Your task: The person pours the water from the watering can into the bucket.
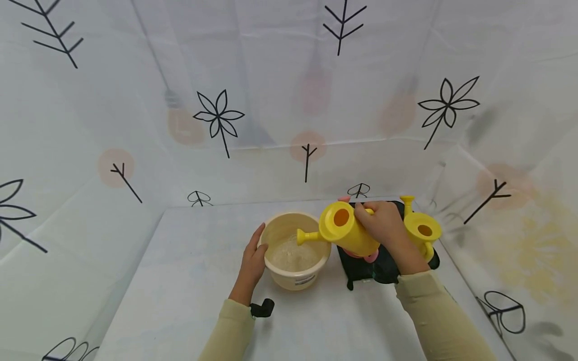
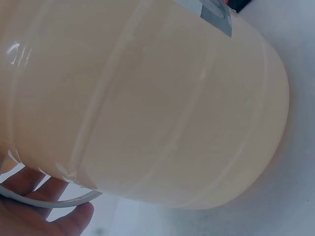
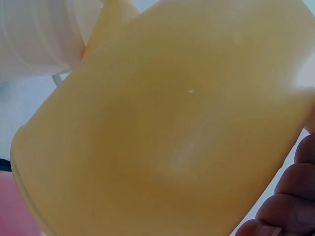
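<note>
A cream bucket (image 1: 298, 280) stands on the white table with rippled clear liquid (image 1: 293, 255) at its bottom. My left hand (image 1: 253, 258) holds it at the left rim, thumb at the edge. In the left wrist view, the fingers (image 2: 54, 191) are beside the bucket's thin handle (image 2: 54, 202). My right hand (image 1: 384, 223) grips a yellow watering can (image 1: 356, 235) by its handle. The can is tilted left, its spout (image 1: 307, 236) over the bucket's opening. In the right wrist view, the can's body (image 3: 162, 118) fills the frame and curled fingers (image 3: 290, 196) show at lower right.
A second yellow watering can (image 1: 422, 228) stands right of my right hand. A black cloth-like item (image 1: 361, 271) lies under that side, with pink pieces (image 1: 371, 257) partly hidden by the held can. White patterned sheets (image 1: 271, 165) enclose the table (image 1: 203, 301).
</note>
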The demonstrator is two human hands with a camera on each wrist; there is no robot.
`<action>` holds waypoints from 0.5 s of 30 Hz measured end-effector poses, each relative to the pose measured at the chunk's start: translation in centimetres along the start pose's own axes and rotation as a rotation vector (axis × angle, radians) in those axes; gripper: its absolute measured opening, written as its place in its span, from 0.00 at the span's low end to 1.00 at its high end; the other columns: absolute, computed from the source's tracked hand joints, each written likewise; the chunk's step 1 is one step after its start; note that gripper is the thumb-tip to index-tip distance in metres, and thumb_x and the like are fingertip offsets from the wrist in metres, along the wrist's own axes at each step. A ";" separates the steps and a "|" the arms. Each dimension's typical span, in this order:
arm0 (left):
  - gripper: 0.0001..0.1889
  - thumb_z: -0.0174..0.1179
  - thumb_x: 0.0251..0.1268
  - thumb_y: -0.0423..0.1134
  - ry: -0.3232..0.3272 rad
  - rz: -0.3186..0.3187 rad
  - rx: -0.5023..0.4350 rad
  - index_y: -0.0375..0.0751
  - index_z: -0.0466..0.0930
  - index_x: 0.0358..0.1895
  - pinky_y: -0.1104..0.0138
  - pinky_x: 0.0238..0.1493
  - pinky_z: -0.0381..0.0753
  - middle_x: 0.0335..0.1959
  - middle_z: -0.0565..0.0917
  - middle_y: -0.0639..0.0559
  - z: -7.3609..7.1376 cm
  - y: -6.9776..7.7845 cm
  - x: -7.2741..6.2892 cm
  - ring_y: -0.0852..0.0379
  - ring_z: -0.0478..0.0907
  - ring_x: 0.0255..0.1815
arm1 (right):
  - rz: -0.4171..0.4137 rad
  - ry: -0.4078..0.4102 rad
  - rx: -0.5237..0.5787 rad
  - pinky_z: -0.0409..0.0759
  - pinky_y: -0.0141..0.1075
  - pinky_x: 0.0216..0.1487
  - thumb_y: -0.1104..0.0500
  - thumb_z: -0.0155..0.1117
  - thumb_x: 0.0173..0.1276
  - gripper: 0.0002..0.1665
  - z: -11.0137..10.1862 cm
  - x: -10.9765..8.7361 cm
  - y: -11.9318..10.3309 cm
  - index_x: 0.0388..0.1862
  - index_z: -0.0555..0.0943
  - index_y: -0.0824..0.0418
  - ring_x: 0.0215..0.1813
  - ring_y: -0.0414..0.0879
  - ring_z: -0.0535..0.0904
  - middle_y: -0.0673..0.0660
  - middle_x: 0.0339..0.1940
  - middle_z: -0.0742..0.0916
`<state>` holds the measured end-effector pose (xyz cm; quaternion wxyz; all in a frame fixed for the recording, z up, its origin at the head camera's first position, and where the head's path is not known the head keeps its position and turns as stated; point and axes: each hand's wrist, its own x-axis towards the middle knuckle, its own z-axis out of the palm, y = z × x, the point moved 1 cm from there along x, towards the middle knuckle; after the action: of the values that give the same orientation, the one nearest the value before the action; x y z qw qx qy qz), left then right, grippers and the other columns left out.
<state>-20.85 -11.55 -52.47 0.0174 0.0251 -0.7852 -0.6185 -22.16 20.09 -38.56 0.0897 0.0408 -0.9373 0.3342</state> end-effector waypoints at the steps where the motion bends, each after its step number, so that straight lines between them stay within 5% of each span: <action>1: 0.30 0.44 0.70 0.36 0.000 0.000 0.000 0.66 0.60 0.73 0.45 0.74 0.56 0.76 0.61 0.57 0.0 0.0 0.0 0.49 0.54 0.78 | 0.000 0.000 -0.001 0.68 0.34 0.24 0.44 0.49 0.72 0.30 0.0 0.0 0.0 0.12 0.71 0.59 0.22 0.48 0.70 0.52 0.11 0.70; 15: 0.30 0.44 0.72 0.35 0.007 -0.004 -0.009 0.67 0.60 0.73 0.45 0.74 0.56 0.76 0.62 0.57 -0.1 -0.1 0.0 0.49 0.55 0.78 | -0.033 0.029 -0.021 0.66 0.34 0.24 0.46 0.49 0.70 0.30 0.0 0.1 -0.1 0.10 0.69 0.59 0.20 0.48 0.69 0.52 0.10 0.69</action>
<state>-20.87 -11.62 -52.52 0.0189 0.0285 -0.7824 -0.6218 -22.23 19.95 -38.49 0.1094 0.0505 -0.9386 0.3233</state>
